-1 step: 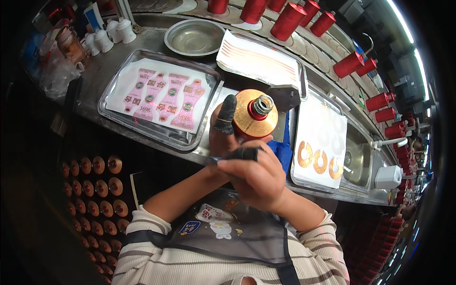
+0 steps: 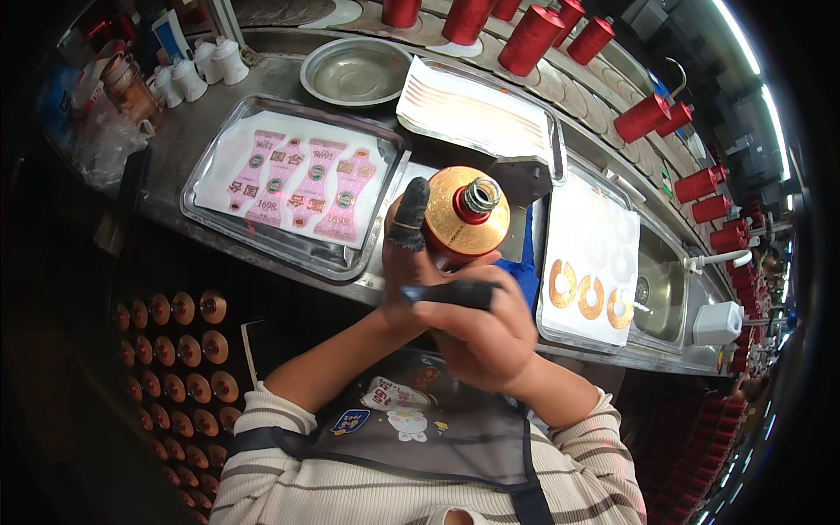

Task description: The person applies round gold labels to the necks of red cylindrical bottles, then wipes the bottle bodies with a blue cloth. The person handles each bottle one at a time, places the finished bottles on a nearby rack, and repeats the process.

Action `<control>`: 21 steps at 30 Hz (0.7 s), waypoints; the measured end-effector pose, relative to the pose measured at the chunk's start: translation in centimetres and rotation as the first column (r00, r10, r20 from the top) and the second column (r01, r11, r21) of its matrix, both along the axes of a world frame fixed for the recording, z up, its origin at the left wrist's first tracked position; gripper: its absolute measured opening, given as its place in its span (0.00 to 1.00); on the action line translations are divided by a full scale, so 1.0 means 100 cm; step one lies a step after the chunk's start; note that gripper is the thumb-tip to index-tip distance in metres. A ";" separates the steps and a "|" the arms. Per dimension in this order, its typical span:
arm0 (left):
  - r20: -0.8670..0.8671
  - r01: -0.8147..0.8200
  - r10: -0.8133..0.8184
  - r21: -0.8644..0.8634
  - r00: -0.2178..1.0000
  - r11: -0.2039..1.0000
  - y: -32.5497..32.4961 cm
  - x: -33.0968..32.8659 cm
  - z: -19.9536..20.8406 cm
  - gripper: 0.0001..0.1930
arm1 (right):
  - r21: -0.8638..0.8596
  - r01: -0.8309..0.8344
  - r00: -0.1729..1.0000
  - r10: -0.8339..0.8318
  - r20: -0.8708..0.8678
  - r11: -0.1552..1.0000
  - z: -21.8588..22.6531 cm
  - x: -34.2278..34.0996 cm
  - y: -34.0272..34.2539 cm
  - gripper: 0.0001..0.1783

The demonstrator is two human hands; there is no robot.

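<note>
A red bottle (image 2: 466, 222) is held just above the centre of the frame, its bare threaded neck (image 2: 479, 197) turned up toward the camera and leaning to the upper right, so the long axis is foreshortened and the body falls away to the lower left. The nearer grip is given by the left hand (image 2: 404, 249), wrapped round the bottle's left side, a black-covered digit (image 2: 409, 210) raised beside the gold shoulder (image 2: 451, 229). The right hand (image 2: 490, 337) is placed below the bottle, curled nearly closed; a blurred dark blue tip (image 2: 409, 294) is seen at its left, but whether a tool is held there, or the bottle touched, cannot be told
</note>
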State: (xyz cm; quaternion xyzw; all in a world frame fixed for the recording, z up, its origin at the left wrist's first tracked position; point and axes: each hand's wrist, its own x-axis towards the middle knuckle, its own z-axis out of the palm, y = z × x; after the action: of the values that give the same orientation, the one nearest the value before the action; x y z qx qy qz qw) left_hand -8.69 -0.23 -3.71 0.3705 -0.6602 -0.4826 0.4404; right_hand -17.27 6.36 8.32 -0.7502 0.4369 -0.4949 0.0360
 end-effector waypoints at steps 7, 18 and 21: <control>-0.080 0.028 -0.039 -0.140 0.996 0.990 -0.005 0.008 0.009 0.47 | 0.032 0.083 0.990 -0.086 0.111 0.996 0.005 -0.020 0.005 0.22; 0.178 0.183 -0.173 -0.037 0.969 0.982 -0.022 0.035 0.058 0.42 | 0.578 0.129 0.790 -0.436 0.431 0.806 0.008 -0.069 -0.029 0.10; 0.192 0.342 -0.335 -0.004 0.922 0.940 -0.042 0.048 0.059 0.52 | 0.570 0.074 0.846 -0.354 0.399 0.819 0.005 -0.081 -0.052 0.10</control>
State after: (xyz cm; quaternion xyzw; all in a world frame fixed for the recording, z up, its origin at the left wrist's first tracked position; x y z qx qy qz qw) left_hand -3.94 -4.42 2.16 0.2865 -0.7619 -0.5016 0.2929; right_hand -25.34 1.17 8.84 -0.5046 0.6175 -0.5268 0.2941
